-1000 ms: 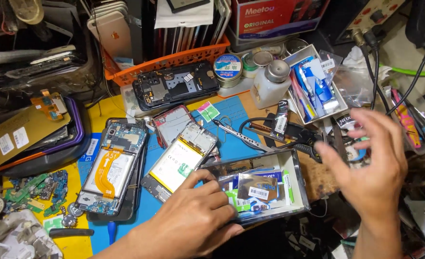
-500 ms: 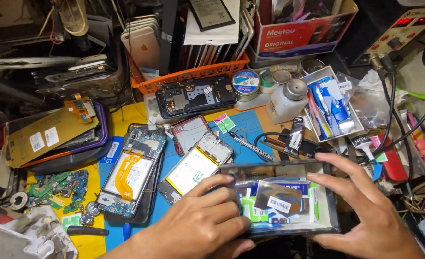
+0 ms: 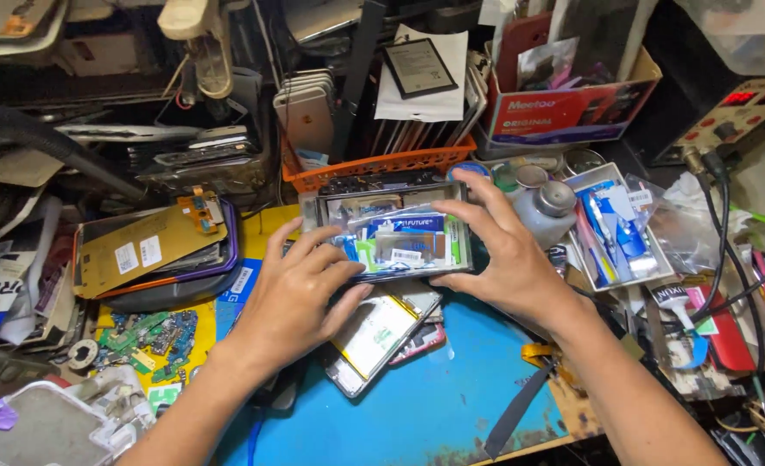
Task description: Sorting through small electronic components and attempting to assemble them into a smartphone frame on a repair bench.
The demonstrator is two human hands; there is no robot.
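Both my hands hold a clear plastic parts box (image 3: 391, 231) above the blue work mat (image 3: 417, 406). The box is full of small packets and labelled parts. My left hand (image 3: 292, 289) grips its left and near side. My right hand (image 3: 503, 250) wraps its right end, fingers over the top edge. Just under the box lie opened phones (image 3: 378, 332) with a pale battery showing.
An orange basket (image 3: 374, 164) of phones stands behind the box. A white tray (image 3: 611, 229) with blue packets and a grey bottle (image 3: 546, 211) sit to the right. A stack of phone backs (image 3: 154, 250) and green circuit boards (image 3: 149, 341) lie left. Cables crowd the right edge.
The parts box has been lifted off the mat and carried away from me toward the orange basket. My right hand, free a second ago, now grips its right end.
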